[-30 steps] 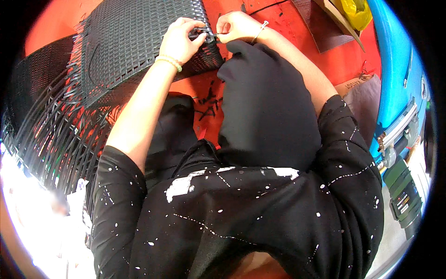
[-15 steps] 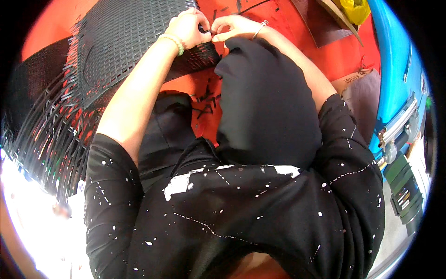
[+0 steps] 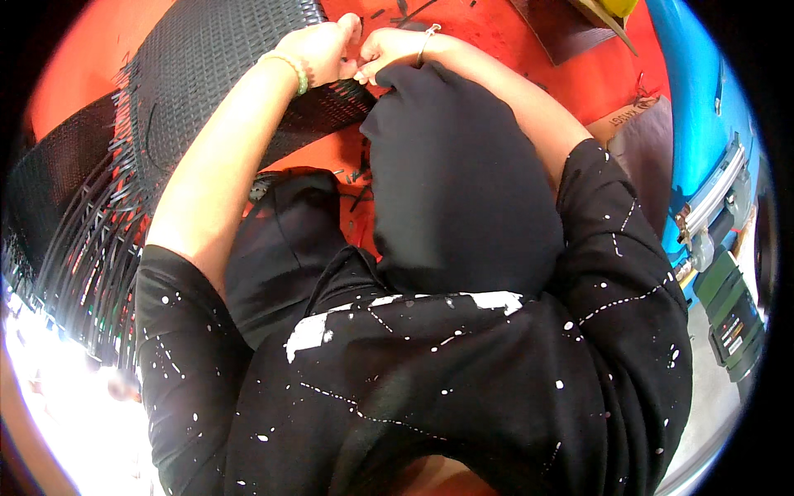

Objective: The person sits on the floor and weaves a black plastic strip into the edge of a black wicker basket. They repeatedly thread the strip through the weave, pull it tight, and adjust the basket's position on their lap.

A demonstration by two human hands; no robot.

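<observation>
A large black woven panel (image 3: 215, 91) of flat plastic-looking strips lies ahead of me at the left, loose ends along its left edge. At its right edge is my left hand (image 3: 324, 51), fingers bent and closed in a pinch, a green bead bracelet on the wrist. Facing it, my right hand (image 3: 390, 53) has its fingers curled, the thumb and fingertips meeting close to the left fingertips. Whatever lies between the fingers is too small and hidden to make out. My raised knee (image 3: 463, 174) in black cloth stands just below the right wrist.
Long loose black strips (image 3: 91, 240) fan out at the left. Short black offcuts (image 3: 356, 178) litter the red floor covering (image 3: 351, 225). A blue case (image 3: 703, 107) with a metal latch stands at the right, a dark green box (image 3: 729, 318) below it. A brown sheet (image 3: 562, 31) lies far right.
Both hands have shifted slightly left in the picture, as has the whole scene. The dark bit between the fingertips is less visible, and the left fingers have lifted a little.
</observation>
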